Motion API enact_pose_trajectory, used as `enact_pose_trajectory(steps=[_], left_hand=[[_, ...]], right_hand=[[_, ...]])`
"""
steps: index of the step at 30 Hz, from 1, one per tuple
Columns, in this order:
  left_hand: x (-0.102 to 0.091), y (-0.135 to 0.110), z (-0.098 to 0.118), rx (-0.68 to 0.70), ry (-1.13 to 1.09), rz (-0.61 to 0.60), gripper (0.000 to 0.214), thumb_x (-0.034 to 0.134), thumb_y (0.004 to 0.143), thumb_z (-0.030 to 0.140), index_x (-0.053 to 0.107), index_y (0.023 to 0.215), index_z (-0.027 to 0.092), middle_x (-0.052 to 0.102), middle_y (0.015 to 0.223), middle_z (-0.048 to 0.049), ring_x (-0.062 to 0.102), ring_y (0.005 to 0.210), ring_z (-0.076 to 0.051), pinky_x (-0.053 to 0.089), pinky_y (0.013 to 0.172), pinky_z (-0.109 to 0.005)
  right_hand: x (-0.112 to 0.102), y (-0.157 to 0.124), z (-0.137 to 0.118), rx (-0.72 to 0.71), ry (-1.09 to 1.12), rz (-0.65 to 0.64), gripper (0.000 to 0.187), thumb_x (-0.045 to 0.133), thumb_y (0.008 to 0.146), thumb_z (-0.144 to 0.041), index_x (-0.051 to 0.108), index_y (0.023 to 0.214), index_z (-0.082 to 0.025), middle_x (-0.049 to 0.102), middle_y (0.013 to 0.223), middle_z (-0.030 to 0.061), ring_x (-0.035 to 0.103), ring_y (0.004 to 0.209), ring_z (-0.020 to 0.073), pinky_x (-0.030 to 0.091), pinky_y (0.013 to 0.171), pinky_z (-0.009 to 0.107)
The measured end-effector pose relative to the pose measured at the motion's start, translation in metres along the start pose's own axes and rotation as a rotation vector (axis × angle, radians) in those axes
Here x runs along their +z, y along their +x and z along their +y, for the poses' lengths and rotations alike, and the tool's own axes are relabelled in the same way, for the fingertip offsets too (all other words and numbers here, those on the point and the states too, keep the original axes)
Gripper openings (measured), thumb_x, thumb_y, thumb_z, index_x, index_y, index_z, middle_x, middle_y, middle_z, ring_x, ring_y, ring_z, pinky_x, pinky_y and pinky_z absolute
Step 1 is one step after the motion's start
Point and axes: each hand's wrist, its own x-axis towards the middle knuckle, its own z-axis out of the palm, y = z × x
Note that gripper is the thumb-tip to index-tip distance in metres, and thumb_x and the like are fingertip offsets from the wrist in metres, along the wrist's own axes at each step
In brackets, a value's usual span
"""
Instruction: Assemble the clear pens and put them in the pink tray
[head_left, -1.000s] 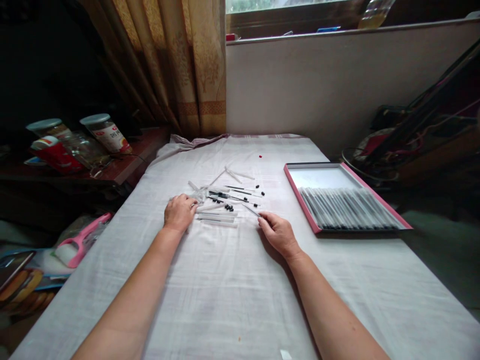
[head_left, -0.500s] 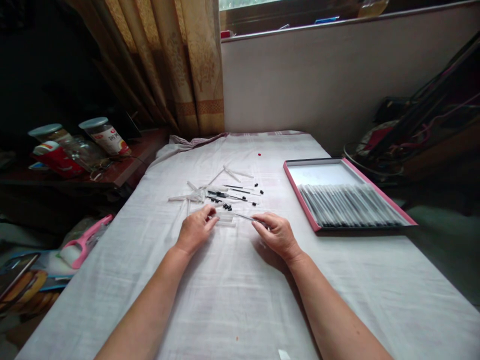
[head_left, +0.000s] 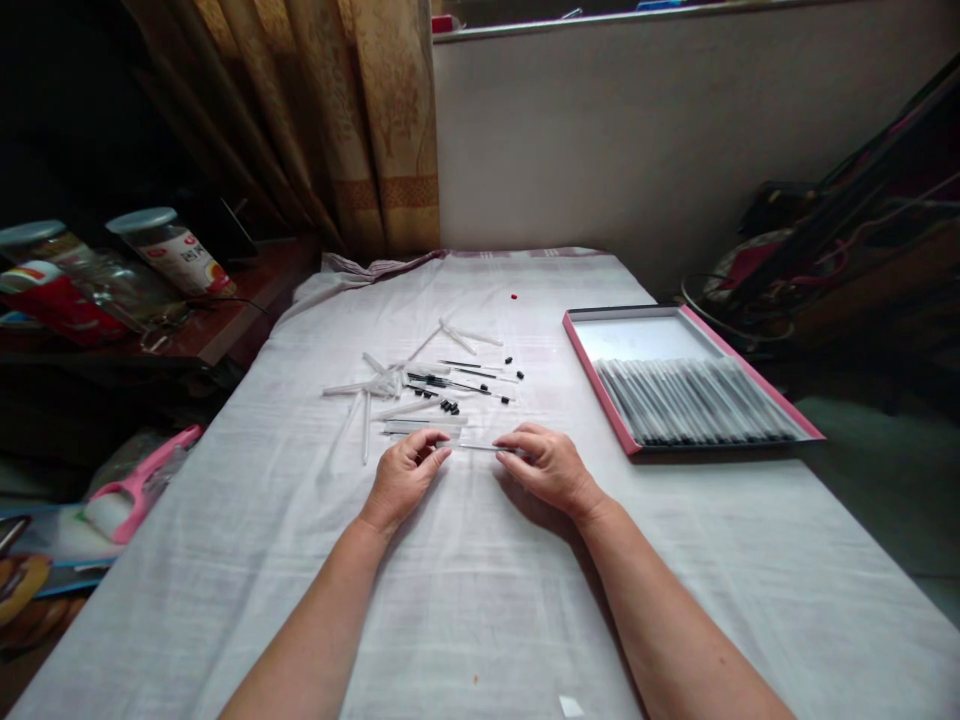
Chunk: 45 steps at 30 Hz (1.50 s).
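Head view, sole camera. My right hand (head_left: 551, 470) has a thin rod (head_left: 480, 447) pinched by its right end between thumb and fingers; the rest projects leftward, bare, toward my left hand (head_left: 405, 478). Rod position: in the gap between the two hands, over the tabletop (head_left: 487, 580), long axis running nearly straight left to right across my front. Its free tip ends just beside my left fingertips. Right hand is the nearer, being in contact. Left hand: thumb and fingers drawn close together at some clear plastic; cannot tell whether they grip a piece or only touch it. Clear tubes (head_left: 427, 424) lie just beyond those fingers, long axes roughly parallel to the rod. Small black plugs (head_left: 450, 407) sit past them, farther from me. Off to the right, well apart from the rod, a pink-edged box (head_left: 637, 332) holds a row of filled tubes (head_left: 697, 405), set side by side. Judgement: what counts is the rod's line against the left fingertips; the two look near level, with only a short gap.
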Motion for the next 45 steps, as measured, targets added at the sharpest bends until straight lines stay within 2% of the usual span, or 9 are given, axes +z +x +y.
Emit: enact_pose_trajectory(steps=[10, 23, 28, 31, 33, 36, 39, 42, 45], left_hand=[[-0.001, -0.005, 0.001, -0.002, -0.015, -0.14, 0.019, 0.065, 0.078, 0.029, 0.073, 0.091, 0.019, 0.075, 0.086, -0.0026, 0.067, 0.076, -0.016, 0.052, 0.07, -0.024], [0.0, -0.003, 0.004, -0.029, -0.07, -0.112, 0.014, 0.066, 0.075, 0.025, 0.074, 0.084, 0.018, 0.076, 0.085, -0.0044, 0.069, 0.079, -0.019, 0.054, 0.074, -0.026], [0.002, -0.002, 0.0, -0.036, -0.069, -0.111, 0.016, 0.066, 0.076, 0.028, 0.073, 0.085, 0.018, 0.075, 0.086, -0.0044, 0.068, 0.078, -0.018, 0.053, 0.072, -0.025], [0.004, -0.001, -0.004, -0.033, -0.095, -0.125, 0.025, 0.064, 0.078, 0.03, 0.07, 0.099, 0.018, 0.073, 0.085, -0.0039, 0.068, 0.078, -0.017, 0.053, 0.072, -0.025], [0.004, 0.0, -0.006, -0.028, -0.153, -0.128, 0.04, 0.063, 0.079, 0.031, 0.062, 0.117, 0.018, 0.073, 0.089, -0.0037, 0.068, 0.081, -0.016, 0.053, 0.076, -0.026], [0.004, 0.001, -0.009, -0.015, -0.204, -0.121, 0.052, 0.062, 0.08, 0.032, 0.052, 0.13, 0.018, 0.072, 0.096, -0.0048, 0.068, 0.087, -0.016, 0.053, 0.082, -0.028], [0.003, 0.002, -0.009, -0.007, -0.152, -0.131, 0.046, 0.06, 0.081, 0.033, 0.056, 0.125, 0.018, 0.073, 0.094, -0.0052, 0.068, 0.088, -0.017, 0.053, 0.082, -0.028], [0.002, 0.002, -0.005, 0.014, -0.035, -0.127, 0.035, 0.059, 0.083, 0.034, 0.064, 0.115, 0.02, 0.074, 0.091, -0.0043, 0.069, 0.085, -0.018, 0.053, 0.078, -0.027], [0.001, 0.001, -0.001, 0.044, 0.043, -0.11, 0.03, 0.058, 0.084, 0.034, 0.068, 0.109, 0.021, 0.075, 0.09, -0.0034, 0.07, 0.082, -0.018, 0.053, 0.076, -0.027]], right_hand=[[0.001, 0.0, -0.006, 0.018, 0.121, -0.137, 0.019, 0.06, 0.083, -0.028, 0.076, 0.091, -0.02, 0.073, 0.077, 0.0047, 0.065, 0.068, 0.0146, 0.047, 0.066, 0.024], [0.012, 0.001, -0.009, -0.021, 0.123, -0.073, 0.018, 0.06, 0.084, -0.025, 0.076, 0.086, -0.019, 0.069, 0.067, 0.0042, 0.06, 0.058, 0.0125, 0.043, 0.058, 0.023], [0.014, 0.001, -0.011, -0.009, 0.105, -0.076, 0.016, 0.06, 0.083, -0.024, 0.075, 0.086, -0.019, 0.073, 0.074, 0.0045, 0.063, 0.064, 0.0137, 0.046, 0.062, 0.023], [0.009, 0.002, -0.013, 0.002, 0.031, -0.063, 0.016, 0.058, 0.082, -0.024, 0.073, 0.085, -0.019, 0.072, 0.075, 0.0035, 0.063, 0.065, 0.0144, 0.046, 0.063, 0.024], [-0.001, 0.002, -0.011, 0.015, -0.026, 0.041, 0.018, 0.056, 0.083, -0.026, 0.072, 0.084, -0.02, 0.071, 0.075, 0.0037, 0.062, 0.065, 0.015, 0.046, 0.063, 0.025], [-0.032, 0.0, 0.007, 0.146, -0.116, 0.406, 0.024, 0.053, 0.085, -0.035, 0.073, 0.086, -0.02, 0.07, 0.083, 0.0072, 0.064, 0.077, 0.0183, 0.049, 0.073, 0.027], [-0.071, -0.007, 0.037, 0.446, -0.305, 0.679, 0.033, 0.054, 0.082, -0.042, 0.075, 0.089, -0.018, 0.072, 0.089, 0.01, 0.064, 0.085, 0.0236, 0.049, 0.077, 0.032], [-0.099, -0.016, 0.063, 0.692, -0.425, 0.718, 0.036, 0.055, 0.078, -0.043, 0.077, 0.092, -0.018, 0.074, 0.09, 0.0109, 0.065, 0.081, 0.0266, 0.047, 0.07, 0.035], [-0.108, -0.018, 0.073, 0.796, -0.501, 0.644, 0.037, 0.054, 0.077, -0.042, 0.077, 0.095, -0.02, 0.074, 0.091, 0.0113, 0.064, 0.079, 0.0271, 0.045, 0.067, 0.035]])
